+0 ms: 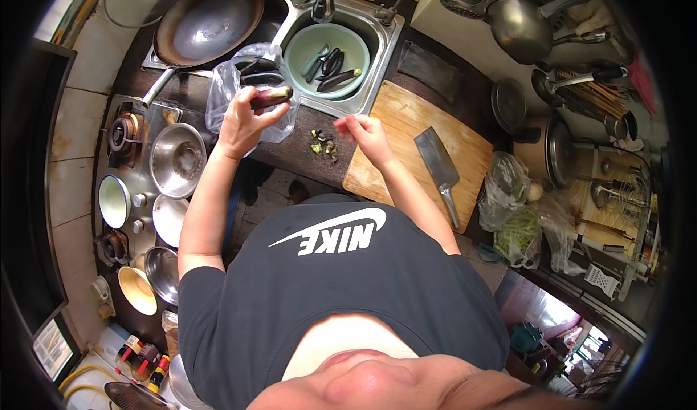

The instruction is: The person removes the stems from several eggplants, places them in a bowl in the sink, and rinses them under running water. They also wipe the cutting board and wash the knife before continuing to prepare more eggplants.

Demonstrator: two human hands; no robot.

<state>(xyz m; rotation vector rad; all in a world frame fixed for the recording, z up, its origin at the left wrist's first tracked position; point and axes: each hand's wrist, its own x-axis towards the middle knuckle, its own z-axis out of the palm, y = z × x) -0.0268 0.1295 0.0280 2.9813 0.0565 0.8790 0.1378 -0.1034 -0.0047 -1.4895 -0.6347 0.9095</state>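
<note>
My left hand (242, 124) grips a dark purple eggplant (272, 97), its pale green stem end pointing right. Just behind it, a clear plastic bag (218, 97) lies open with several more eggplants (260, 69) inside. My right hand (370, 140) hovers over the left edge of a wooden cutting board (405, 121). Its fingertips are blurred, so whether they pinch anything is unclear. Green and dark trimmings (324, 147) lie on the dark countertop between my hands. In the sink, a pale green basin (294, 75) holds several eggplants (340, 79) and a light-green-handled tool, possibly a peeler (317, 61).
A cleaver (437, 159) rests on the board, handle towards me. A large wok (212, 23) covers the left sink bowl beside the faucet (323, 7). Metal bowls (178, 159) crowd the gas stove at left. Bagged green vegetables (517, 235) sit right of the board.
</note>
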